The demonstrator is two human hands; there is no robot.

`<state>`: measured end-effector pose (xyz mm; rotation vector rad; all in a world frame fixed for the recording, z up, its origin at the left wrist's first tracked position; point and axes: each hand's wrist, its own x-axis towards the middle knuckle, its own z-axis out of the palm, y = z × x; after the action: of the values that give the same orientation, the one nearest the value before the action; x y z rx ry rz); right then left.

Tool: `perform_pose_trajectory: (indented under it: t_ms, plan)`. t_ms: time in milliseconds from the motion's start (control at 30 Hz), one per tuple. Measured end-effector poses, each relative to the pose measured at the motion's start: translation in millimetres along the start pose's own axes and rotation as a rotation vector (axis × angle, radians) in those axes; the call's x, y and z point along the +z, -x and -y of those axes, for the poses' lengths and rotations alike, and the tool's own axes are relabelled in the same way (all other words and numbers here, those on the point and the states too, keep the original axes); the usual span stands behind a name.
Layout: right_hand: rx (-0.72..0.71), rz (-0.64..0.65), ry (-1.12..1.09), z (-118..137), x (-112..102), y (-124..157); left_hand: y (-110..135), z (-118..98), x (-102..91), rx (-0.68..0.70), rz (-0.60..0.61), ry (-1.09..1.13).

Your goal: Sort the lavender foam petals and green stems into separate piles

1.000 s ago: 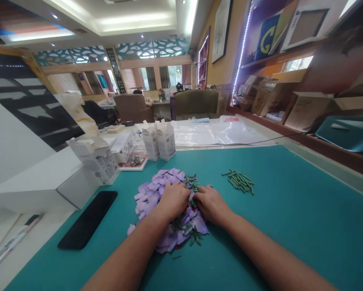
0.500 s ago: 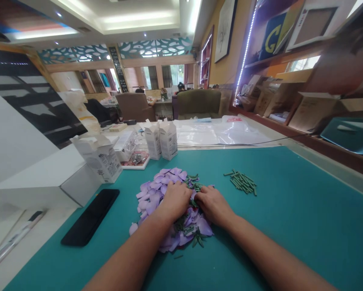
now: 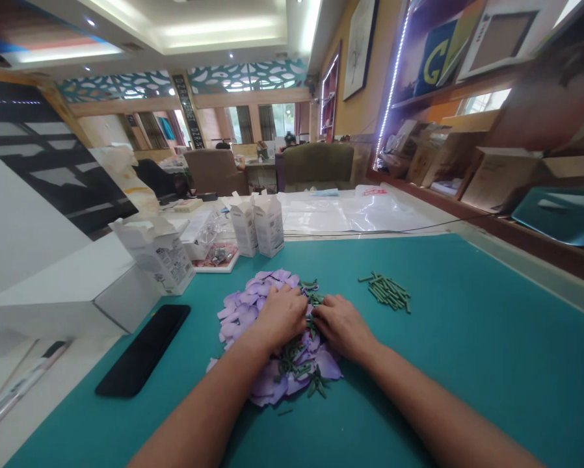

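A heap of purple petals (image 3: 242, 316) lies on the green mat, with small green leafy pieces (image 3: 316, 382) mixed in on its right side. My left hand (image 3: 283, 313) rests over the middle of the heap, its fingers curled down among the pieces. Close beside it, at the heap's right edge, my right hand (image 3: 341, 325) has its fingers bent and pressed together. The fingertips of both hands are partly hidden, and whatever they pinch is too small to make out. Right of the heap lies a loose pile of short green sticks (image 3: 389, 292).
A black phone-like slab (image 3: 144, 351) lies left on the green mat (image 3: 467, 338). Open white cartons (image 3: 270, 224) stand behind the heap, beside a white tray (image 3: 233, 261) of small parts. A large white box (image 3: 126, 292) is at left. Clear plastic sheeting (image 3: 321, 214) covers the far table.
My left hand has shifted very slightly at the heap, baring a bit more of the green pieces below it. My right hand stays nearly in place. The view has moved a little.
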<state>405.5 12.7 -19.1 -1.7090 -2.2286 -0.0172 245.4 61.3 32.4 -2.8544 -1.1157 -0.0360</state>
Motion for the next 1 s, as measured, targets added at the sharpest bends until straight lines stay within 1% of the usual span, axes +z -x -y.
perform_pose_trajectory:
  t_ms: [100,233,333,433,500,567,700,767,867,1000]
  plan:
    - [0.030,-0.022,-0.061,-1,-2,0,1,0,-5.4,0.011,-0.014,0.005]
    - [0.052,-0.032,-0.146,-3,-1,0,2,3,-7.9,0.023,-0.016,0.032]
    - [0.038,-0.025,-0.157,-5,0,0,3,5,-9.3,0.026,-0.016,0.073]
    - [0.051,-0.042,-0.120,-10,-5,-1,3,6,-11.1,-0.009,-0.059,0.097]
    - [0.110,-0.065,-0.066,-20,-11,-2,3,5,-11.5,-0.031,-0.093,0.111]
    - [0.208,-0.096,-0.004,-37,-20,-2,2,2,-10.6,-0.008,-0.093,0.135]
    - [0.438,-0.153,0.116,-80,-38,5,1,-6,-5.9,0.147,-0.022,0.168]
    - [0.530,-0.166,0.168,-99,-43,10,1,-8,-4.2,0.189,0.023,0.156]
    - [0.609,-0.166,0.224,-117,-45,17,2,-8,-4.0,0.181,0.077,0.124]
    - [0.631,-0.146,0.270,-123,-40,19,1,-6,-5.3,0.142,0.094,0.101]
